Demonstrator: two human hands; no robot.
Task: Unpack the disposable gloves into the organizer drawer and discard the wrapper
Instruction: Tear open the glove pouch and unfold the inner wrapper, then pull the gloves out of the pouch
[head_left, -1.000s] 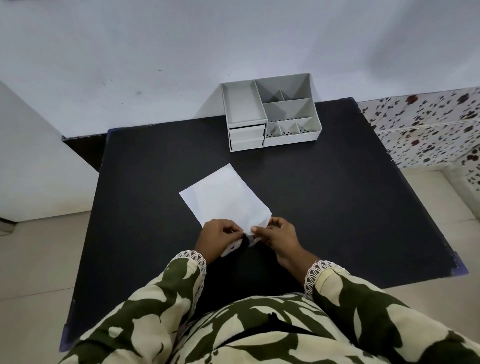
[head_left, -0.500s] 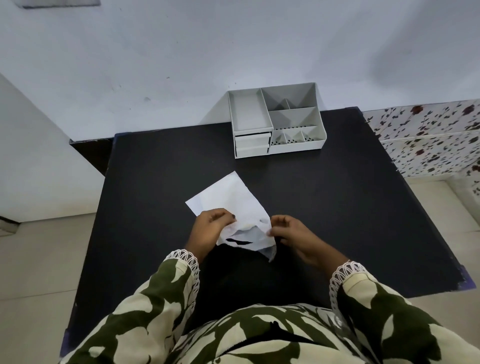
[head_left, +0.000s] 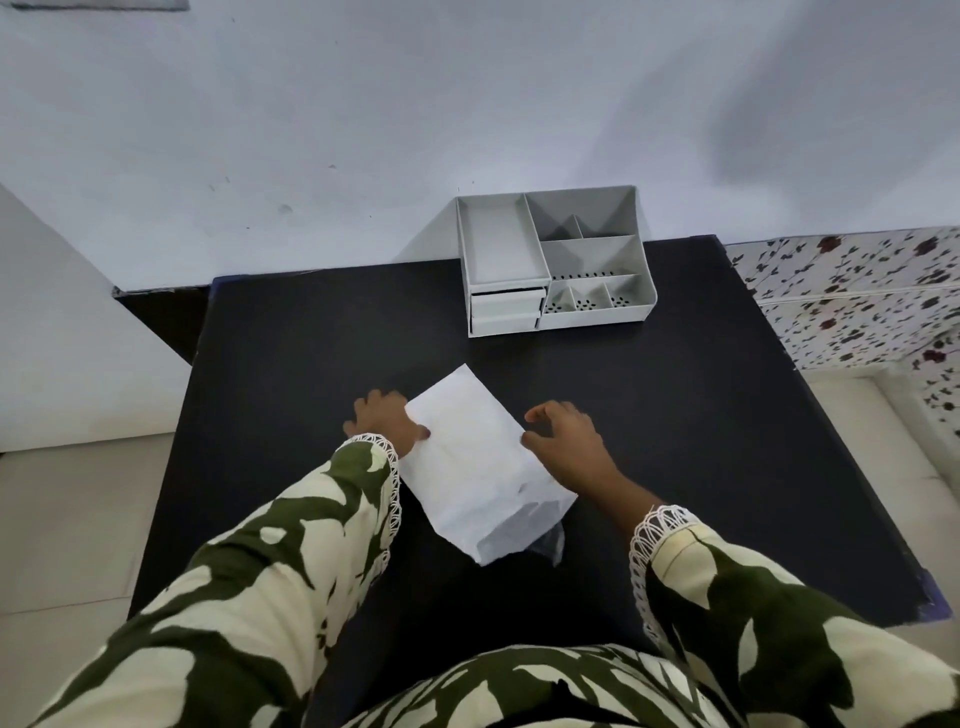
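A white paper wrapper (head_left: 475, 467) lies slanted over the middle of the black table (head_left: 727, 441), its near end open. A bit of clear plastic glove (head_left: 549, 544) pokes out of that end at the right corner. My left hand (head_left: 387, 423) grips the wrapper's left edge near the far corner, thumb on top. On the opposite edge, my right hand (head_left: 566, 441) holds on with thumb and curled fingers. A white organizer (head_left: 592, 317) stands at the table's far edge against the wall. Its two small drawers (head_left: 506, 312) at the lower left are shut.
The organizer's top has several open compartments, with nothing showing in them. A white wall runs behind the table. A floral-patterned surface (head_left: 857, 296) is at the right and pale floor tiles (head_left: 67, 519) at the left. My patterned sleeves fill the bottom of the view.
Both hands have moved from the wrapper's near end to its side edges farther up. The near end now gapes open, with clear plastic showing at its corner.
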